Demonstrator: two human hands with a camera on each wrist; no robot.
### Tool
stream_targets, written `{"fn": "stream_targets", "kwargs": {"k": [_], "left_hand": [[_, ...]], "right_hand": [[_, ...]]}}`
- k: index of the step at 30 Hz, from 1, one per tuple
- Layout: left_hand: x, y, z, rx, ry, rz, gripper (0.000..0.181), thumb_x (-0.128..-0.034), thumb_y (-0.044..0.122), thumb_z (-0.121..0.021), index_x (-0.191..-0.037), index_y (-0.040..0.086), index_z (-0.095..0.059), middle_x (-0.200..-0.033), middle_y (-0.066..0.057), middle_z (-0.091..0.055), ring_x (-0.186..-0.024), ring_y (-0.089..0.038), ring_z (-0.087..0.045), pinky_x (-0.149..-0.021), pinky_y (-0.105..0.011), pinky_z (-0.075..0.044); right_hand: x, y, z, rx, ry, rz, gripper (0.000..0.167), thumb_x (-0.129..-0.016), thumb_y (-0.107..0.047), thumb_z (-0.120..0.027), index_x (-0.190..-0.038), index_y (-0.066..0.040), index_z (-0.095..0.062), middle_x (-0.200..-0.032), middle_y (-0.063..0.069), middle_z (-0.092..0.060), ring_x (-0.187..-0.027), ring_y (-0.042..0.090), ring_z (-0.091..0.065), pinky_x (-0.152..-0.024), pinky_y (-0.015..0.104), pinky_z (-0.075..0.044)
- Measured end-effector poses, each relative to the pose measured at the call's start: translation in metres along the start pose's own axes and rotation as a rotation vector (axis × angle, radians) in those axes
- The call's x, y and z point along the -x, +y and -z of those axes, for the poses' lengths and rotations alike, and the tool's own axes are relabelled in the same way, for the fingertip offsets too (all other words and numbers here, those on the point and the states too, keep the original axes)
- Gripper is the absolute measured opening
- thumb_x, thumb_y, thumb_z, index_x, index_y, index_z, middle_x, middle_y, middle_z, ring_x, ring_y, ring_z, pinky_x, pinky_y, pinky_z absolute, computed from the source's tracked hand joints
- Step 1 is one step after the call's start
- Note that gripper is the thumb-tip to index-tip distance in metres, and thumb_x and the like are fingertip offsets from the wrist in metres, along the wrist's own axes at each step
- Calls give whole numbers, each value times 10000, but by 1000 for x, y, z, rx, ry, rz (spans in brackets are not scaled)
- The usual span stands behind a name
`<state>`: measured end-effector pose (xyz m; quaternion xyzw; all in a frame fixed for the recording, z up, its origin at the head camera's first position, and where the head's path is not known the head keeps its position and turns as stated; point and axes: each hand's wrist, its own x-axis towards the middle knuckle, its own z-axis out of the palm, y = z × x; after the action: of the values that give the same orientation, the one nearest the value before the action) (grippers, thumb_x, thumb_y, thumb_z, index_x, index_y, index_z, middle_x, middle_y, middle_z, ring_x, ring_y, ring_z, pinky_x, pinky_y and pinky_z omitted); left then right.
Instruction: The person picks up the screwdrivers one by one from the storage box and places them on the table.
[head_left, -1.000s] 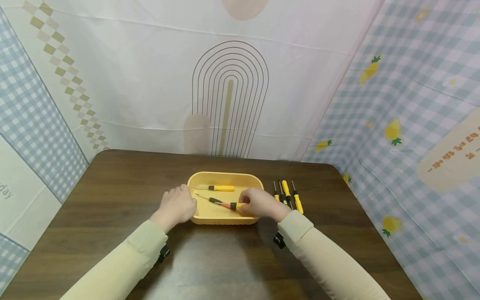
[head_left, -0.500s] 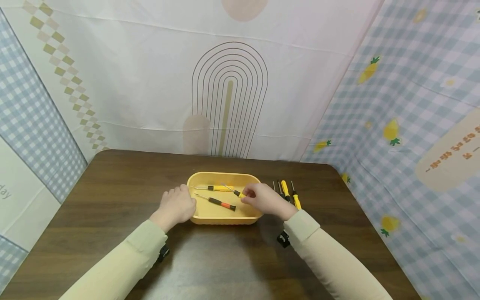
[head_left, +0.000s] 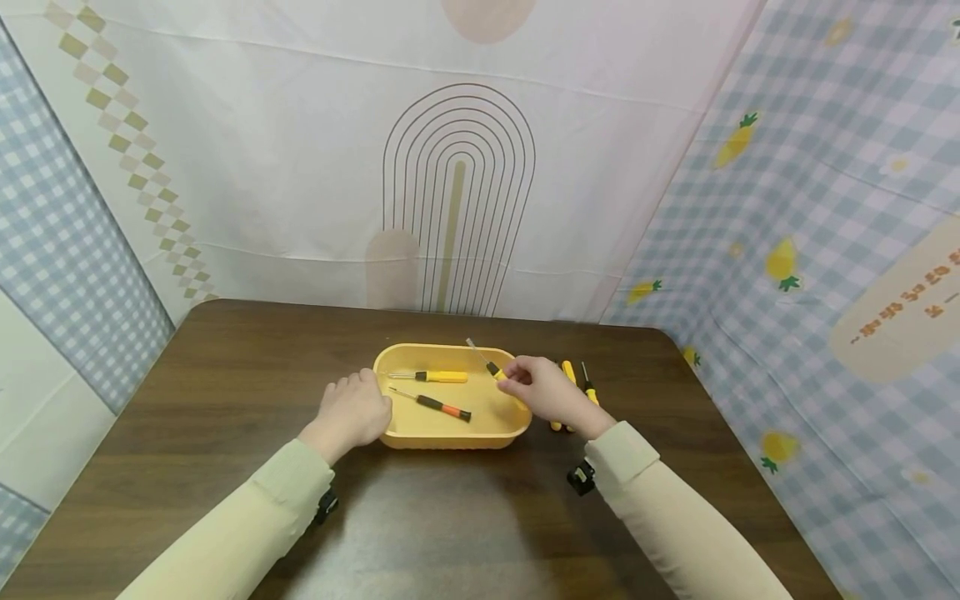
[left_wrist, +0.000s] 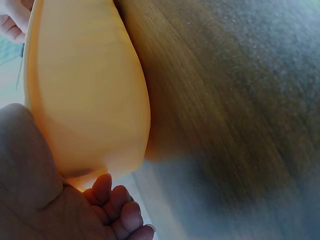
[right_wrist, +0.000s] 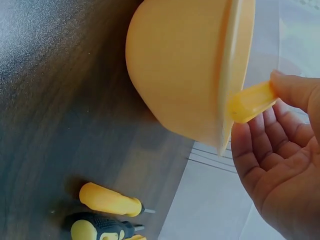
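Note:
A yellow oblong plastic bin [head_left: 457, 442] stands on the table. My left hand [head_left: 352, 410] grips its left end, thumb and fingers at the rim. In my right hand [head_left: 551, 388], above the bin's right end, I pinch a screwdriver [head_left: 493, 368] by its yellow handle [right_wrist: 254, 102]; its shaft points up and away to the left. Inside the bin lie a yellow-handled screwdriver [head_left: 444, 377] and a thin black-and-red screwdriver [head_left: 442, 406], apart from each other.
Right of the bin, several more screwdrivers lie on the dark wooden table [head_left: 247, 367], among them a yellow one [right_wrist: 110, 199] and a black-and-yellow one [right_wrist: 100, 229]. My right hand partly hides them in the head view. A patterned cloth [head_left: 300, 167] hangs behind the table.
My right hand has lifted the yellow-handled screwdriver from inside the bin and moved it up and to the right. The left hand has stayed at the bin's left end.

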<state>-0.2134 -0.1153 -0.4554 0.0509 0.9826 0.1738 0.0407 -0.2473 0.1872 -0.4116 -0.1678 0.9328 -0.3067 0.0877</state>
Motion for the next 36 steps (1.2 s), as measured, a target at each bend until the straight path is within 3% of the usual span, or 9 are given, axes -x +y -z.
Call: {"fn": "stream_targets", "kwargs": {"k": [8,12,20,29,36], "left_hand": [[0,-1,-1,9,-2,3,377,-948,261,-448,-1070,-95,-458,-911,-192,-515,-889,-366,-512,-809,-516,-377],[0,-1,-1,11,2,3,372,-947,262,-450,-1061,-92,-457,-906,-191,-513,-885,-368,-512,-807,-514,-377],[0,-1,0,3,11,9,375,-949,271,-449,-1054,-88,-460,-895,-188,-513,-878,-371,-515,-801,-507,-378],[-2,-1,-2,6,0,13,376,-955,271,-448,-1070,-87,-454,-900,-180,-509,-864,-356,-508,-799,-504,-377],[-2,-1,-3,12,-8,16,385,-957,272,-449,-1086,-90,-450,-903,-179,-515,-857,-352,-515,-797,-504,-382]], "right_hand": [[6,8,11,-120,59,-46,240,-921,-314,-664,-1056,-117,-655,-930,6,-643,-820,167,-593,-690,317,-503],[10,12,14,-145,77,-79,253,-921,-329,-660,-1070,-124,-657,-957,21,-647,-832,183,-604,-677,323,-515],[13,19,15,-174,93,-68,260,-929,-307,-654,-1072,-91,-657,-950,46,-650,-806,198,-594,-659,325,-504],[18,33,17,-223,93,-96,260,-942,-317,-633,-1063,-87,-651,-911,78,-650,-758,245,-601,-692,495,-513],[21,44,16,-193,114,-143,329,-923,-362,-650,-1075,-71,-640,-944,75,-630,-788,227,-580,-652,345,-508]]}}
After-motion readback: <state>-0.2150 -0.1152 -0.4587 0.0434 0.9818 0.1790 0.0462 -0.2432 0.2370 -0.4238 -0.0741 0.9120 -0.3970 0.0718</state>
